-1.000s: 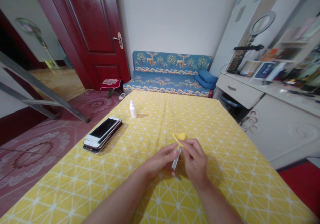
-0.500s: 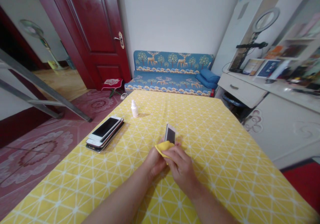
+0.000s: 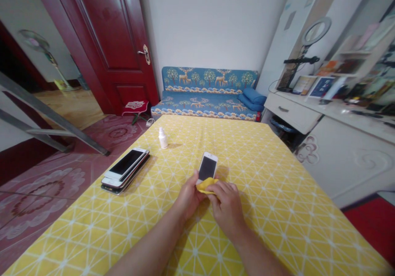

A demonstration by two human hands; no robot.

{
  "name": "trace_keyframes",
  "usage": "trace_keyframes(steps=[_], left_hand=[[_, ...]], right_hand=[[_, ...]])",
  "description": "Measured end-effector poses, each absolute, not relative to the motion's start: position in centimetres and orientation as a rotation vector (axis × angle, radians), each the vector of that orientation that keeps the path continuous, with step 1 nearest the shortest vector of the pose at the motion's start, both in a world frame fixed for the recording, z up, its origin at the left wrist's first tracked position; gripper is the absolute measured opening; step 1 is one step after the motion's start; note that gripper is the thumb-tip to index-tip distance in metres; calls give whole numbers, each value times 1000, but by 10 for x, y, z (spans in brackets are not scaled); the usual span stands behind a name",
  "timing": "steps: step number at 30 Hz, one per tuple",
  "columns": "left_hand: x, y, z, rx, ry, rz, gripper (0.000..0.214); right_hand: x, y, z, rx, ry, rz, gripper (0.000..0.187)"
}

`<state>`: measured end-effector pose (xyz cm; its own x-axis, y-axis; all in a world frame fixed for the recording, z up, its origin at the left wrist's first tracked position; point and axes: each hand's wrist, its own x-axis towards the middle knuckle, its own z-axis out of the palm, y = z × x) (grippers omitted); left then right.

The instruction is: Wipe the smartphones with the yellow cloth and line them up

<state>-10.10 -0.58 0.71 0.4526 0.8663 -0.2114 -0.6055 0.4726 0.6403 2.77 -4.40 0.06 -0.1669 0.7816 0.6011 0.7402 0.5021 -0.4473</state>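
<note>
Right hand: The right hand (image 3: 227, 208) is nearly closed. Its fingers curl over a yellow cloth (image 3: 206, 185) and press it on the low end of the phone.

Left hand: The left hand (image 3: 187, 198) is partly closed and has hold of the low end of a white phone (image 3: 207, 168). The cloth hides the contact, so the exact finger places cannot be told.

Phone: It stands tilted up between the hands, above a yellow tablecloth (image 3: 277, 235), with its dark screen toward the person.

Handling: The phone seems light and stiff, but its glass is probably slippery and fragile. The side edges appear the safest place to take hold. The cloth looks thin and soft, so it should bend easily around the phone.

Things near: Left of the hands lies a stack of phones (image 3: 125, 171), near the table edge. Farther on stands a small white bottle (image 3: 162, 139). Both are well apart from the hands.

Rest: Beyond the table are a blue sofa (image 3: 200, 112), a red door (image 3: 92, 41) and a white desk (image 3: 291, 112).
</note>
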Motion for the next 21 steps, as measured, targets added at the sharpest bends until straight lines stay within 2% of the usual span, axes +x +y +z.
trace_keyframes(steps=[13, 21], left_hand=[[-93, -18, 3, 1011, 680, 835, 39], [-92, -16, 0, 1104, 675, 841, 42]], right_hand=[[63, -23, 2, -1274, -1583, -142, 18], [80, -24, 14, -1248, -1459, 33, 25]])
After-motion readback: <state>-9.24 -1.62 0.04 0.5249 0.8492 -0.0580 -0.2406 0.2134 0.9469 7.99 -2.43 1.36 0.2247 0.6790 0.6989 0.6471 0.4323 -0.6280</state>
